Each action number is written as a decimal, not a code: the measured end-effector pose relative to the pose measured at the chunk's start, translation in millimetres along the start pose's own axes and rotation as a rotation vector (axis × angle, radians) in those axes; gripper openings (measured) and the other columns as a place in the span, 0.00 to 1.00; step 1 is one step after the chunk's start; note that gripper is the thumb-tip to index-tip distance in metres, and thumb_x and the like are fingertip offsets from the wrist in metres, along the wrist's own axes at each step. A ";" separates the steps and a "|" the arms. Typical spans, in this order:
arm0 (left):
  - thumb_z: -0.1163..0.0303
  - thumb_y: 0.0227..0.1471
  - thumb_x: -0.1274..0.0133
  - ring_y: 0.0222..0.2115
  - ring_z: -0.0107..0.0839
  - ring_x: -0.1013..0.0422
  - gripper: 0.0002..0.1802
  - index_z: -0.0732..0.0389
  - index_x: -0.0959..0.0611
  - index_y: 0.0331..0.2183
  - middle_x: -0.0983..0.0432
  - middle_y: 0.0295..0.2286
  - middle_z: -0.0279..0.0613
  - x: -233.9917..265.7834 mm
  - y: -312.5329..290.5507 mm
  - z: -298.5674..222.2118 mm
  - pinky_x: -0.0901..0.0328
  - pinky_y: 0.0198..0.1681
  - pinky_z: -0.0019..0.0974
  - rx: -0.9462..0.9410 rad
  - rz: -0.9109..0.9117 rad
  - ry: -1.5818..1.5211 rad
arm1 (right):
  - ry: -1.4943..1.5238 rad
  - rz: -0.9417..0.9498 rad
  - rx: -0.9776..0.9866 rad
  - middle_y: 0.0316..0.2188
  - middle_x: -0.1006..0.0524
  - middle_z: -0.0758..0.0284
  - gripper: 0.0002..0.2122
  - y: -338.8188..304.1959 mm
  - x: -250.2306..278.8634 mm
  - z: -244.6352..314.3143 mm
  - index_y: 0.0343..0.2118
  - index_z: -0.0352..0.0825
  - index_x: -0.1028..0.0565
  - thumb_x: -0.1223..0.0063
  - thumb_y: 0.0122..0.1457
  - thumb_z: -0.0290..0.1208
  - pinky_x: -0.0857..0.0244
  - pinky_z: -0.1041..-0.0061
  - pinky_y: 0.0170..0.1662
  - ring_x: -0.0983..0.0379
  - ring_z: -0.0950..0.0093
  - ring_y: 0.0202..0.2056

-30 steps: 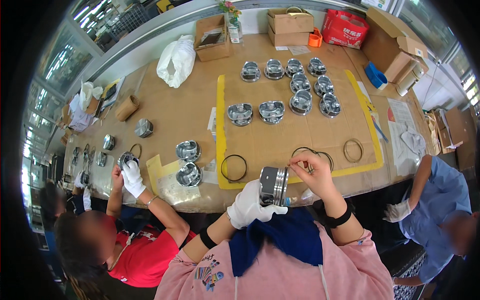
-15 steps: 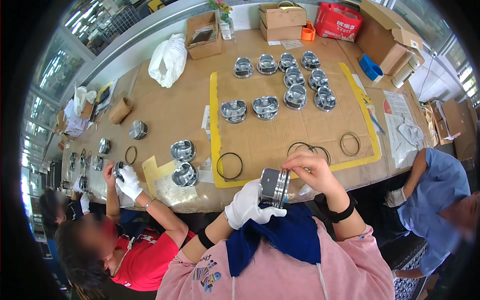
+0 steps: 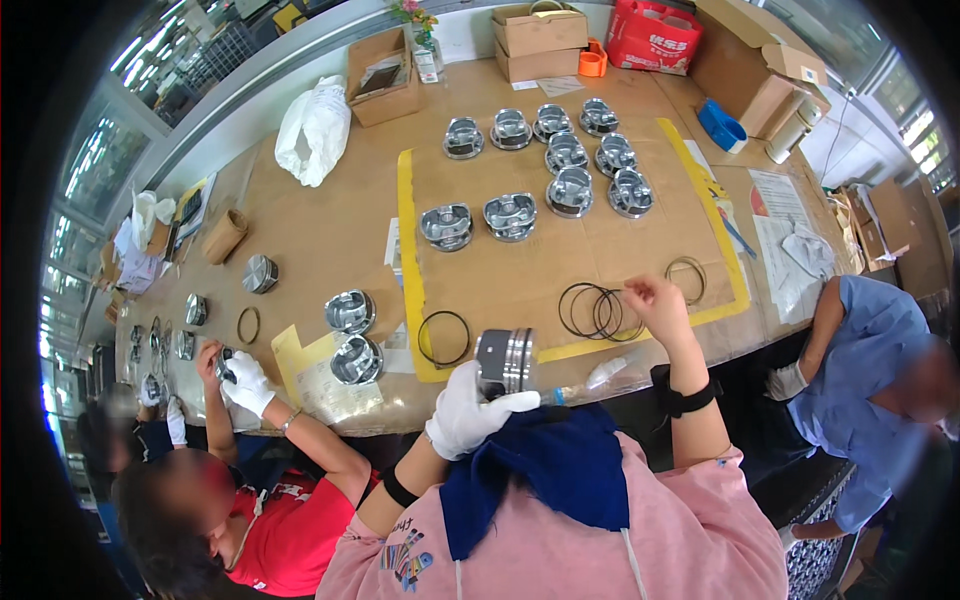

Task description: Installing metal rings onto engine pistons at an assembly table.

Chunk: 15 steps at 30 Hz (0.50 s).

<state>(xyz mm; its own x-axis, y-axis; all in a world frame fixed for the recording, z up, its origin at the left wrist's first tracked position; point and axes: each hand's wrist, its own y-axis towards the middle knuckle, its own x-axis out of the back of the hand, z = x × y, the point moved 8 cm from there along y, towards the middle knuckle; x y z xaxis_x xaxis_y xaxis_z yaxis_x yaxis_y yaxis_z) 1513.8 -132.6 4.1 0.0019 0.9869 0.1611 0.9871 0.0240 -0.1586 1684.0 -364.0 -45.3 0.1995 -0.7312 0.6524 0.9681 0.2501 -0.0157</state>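
A piston (image 3: 506, 360) with a dark skirt patch and ring grooves sits tilted in my white-gloved left hand (image 3: 466, 412), thumb stretched beneath it, just off the table's near edge. My bare right hand (image 3: 658, 308) is over the front right of the cardboard sheet, fingers bent and slightly apart. No held thing shows in it. Its fingertips are beside a cluster of thin dark piston rings (image 3: 592, 312). Some brassy rings (image 3: 700, 281) lie just past it, and a single dark ring (image 3: 443, 339) lies left of the cluster.
Several pistons (image 3: 570, 192) stand on the yellow-edged cardboard sheet (image 3: 480, 285); two more (image 3: 349, 312) stand left of it. A small white tube (image 3: 606, 373) lies at the near edge. A red-shirted person (image 3: 290, 525) works at left; a blue-shirted person (image 3: 880, 370) is at right.
My right hand has left the piston and moved forward and right to the loose rings. My left hand still holds the piston, now turned slightly. The whole view has shifted a little.
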 end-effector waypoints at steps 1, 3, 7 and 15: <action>0.60 0.40 0.36 0.24 0.22 0.34 0.21 0.63 0.24 0.32 0.26 0.24 0.35 2.7 0.0 5.9 0.36 0.30 0.30 0.010 -0.021 -0.031 | -0.069 0.041 -0.037 0.23 0.23 0.62 0.10 0.9 -7.7 -18.8 0.28 0.32 0.23 0.41 0.46 0.33 0.33 0.71 0.33 0.26 0.65 0.27; 0.59 0.41 0.36 0.24 0.23 0.34 0.21 0.63 0.24 0.33 0.26 0.24 0.35 5.5 0.8 2.2 0.36 0.31 0.30 -0.003 -0.030 -0.038 | -0.203 0.127 -0.109 0.22 0.23 0.62 0.12 -1.4 -24.9 -47.6 0.26 0.33 0.23 0.40 0.44 0.38 0.33 0.70 0.32 0.26 0.66 0.26; 0.58 0.41 0.37 0.24 0.23 0.33 0.21 0.63 0.24 0.33 0.26 0.25 0.35 10.6 -2.4 0.3 0.36 0.31 0.30 -0.040 -0.118 0.093 | -0.361 0.024 -0.201 0.23 0.23 0.61 0.11 -1.2 -37.2 -62.1 0.25 0.35 0.23 0.41 0.43 0.38 0.32 0.68 0.33 0.25 0.65 0.28; 0.57 0.41 0.37 0.24 0.23 0.33 0.21 0.62 0.24 0.33 0.25 0.24 0.35 10.1 -1.3 0.9 0.36 0.31 0.30 0.033 -0.101 0.054 | 0.058 0.094 -0.131 0.19 0.25 0.63 0.08 2.4 -46.3 -77.6 0.25 0.32 0.24 0.45 0.48 0.32 0.35 0.76 0.28 0.29 0.75 0.22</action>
<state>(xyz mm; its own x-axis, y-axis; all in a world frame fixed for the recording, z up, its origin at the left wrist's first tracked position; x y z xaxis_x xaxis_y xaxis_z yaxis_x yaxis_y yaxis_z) 1512.4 -122.5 5.1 -0.0881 0.9691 0.2304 0.9767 0.1295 -0.1710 1688.8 -378.8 -134.3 0.2947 -0.7447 0.5988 0.9555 0.2371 -0.1755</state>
